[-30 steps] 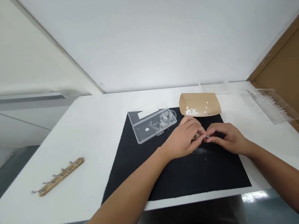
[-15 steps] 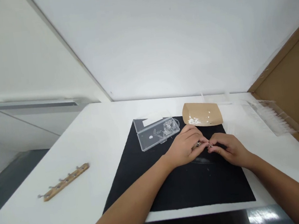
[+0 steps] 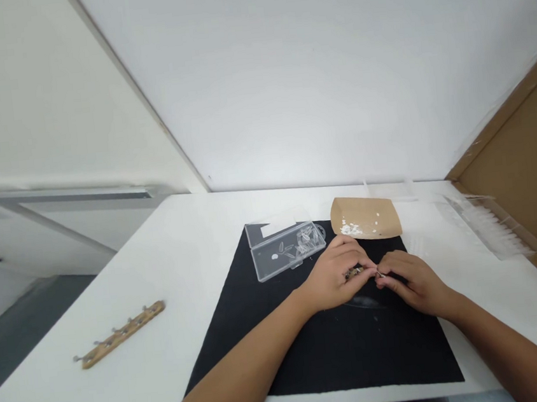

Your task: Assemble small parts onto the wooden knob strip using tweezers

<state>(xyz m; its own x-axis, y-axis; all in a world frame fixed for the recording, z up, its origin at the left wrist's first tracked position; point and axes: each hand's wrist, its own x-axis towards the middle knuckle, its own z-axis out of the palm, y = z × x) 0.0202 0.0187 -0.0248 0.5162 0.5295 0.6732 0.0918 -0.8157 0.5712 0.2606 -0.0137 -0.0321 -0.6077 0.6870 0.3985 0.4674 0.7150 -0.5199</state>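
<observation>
Over the black mat [image 3: 361, 351], my left hand [image 3: 336, 272] is closed in a pinch. A small brownish, shiny piece [image 3: 353, 273] shows between its fingers, too tiny to name. Just to the right, my right hand [image 3: 411, 280] is also pinched shut, its fingertips almost touching those of the left. A thin pale bit [image 3: 380, 273] shows between the fingertips; its kind I cannot make out. Beyond my left hand lies an open clear plastic case [image 3: 269, 271] with several transparent nail tips [image 3: 307, 238] inside. Behind both hands is a brown kraft-paper tray [image 3: 369, 206] holding small white flakes [image 3: 349, 228].
A wooden strip with several metal pegs [image 3: 122, 335] lies on the white table [image 3: 174, 262] at the left. Clear plastic sheets with a row of pale tips [image 3: 494, 222] sit at the right, beside a brown panel [image 3: 523, 161]. A white wall [image 3: 315, 94] rises behind.
The whole scene sits slightly lower in view, as the camera has tilted up a little. Both hands keep their pinch at the same spot over the mat.
</observation>
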